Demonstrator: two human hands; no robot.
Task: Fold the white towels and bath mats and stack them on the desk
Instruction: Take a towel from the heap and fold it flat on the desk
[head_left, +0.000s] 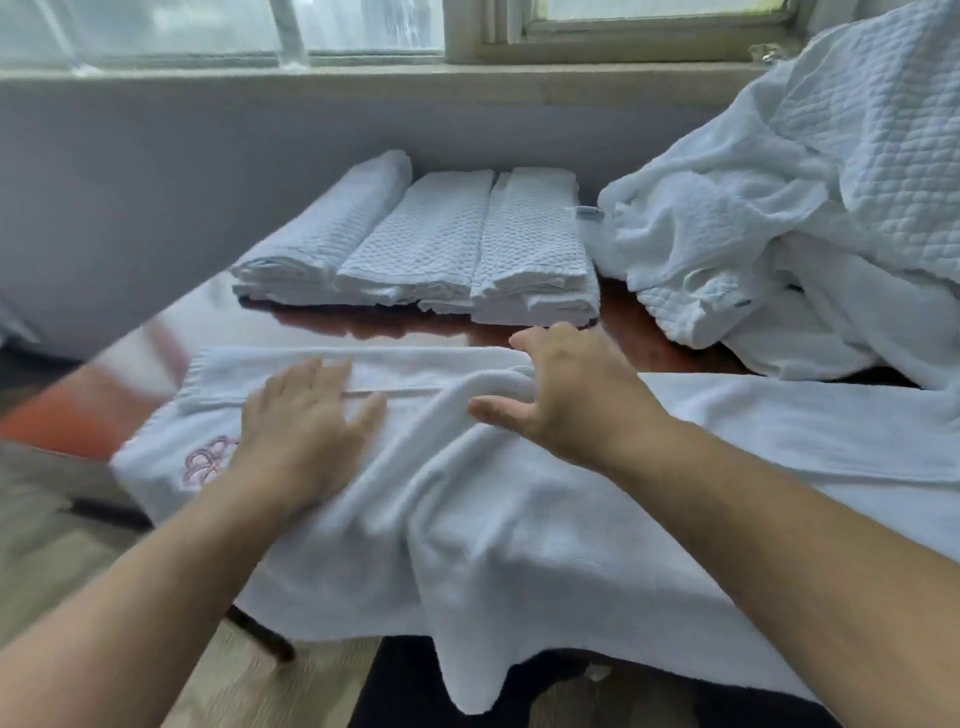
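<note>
A white towel (519, 530) with a pink embroidered flower lies spread over the near part of the brown desk (322, 327), its front edge hanging off. My left hand (306, 421) presses flat on the towel's left part, fingers straight. My right hand (566, 395) rests on a raised fold in the towel's middle, fingers and thumb spread around the ridge. Three folded white bath mats (431, 244) sit side by side at the desk's back.
A heap of unfolded white towels and quilted mats (810, 218) fills the right back corner. A grey wall and window sill (363, 78) run behind the desk. Wooden floor (62, 530) lies to the left, below the desk edge.
</note>
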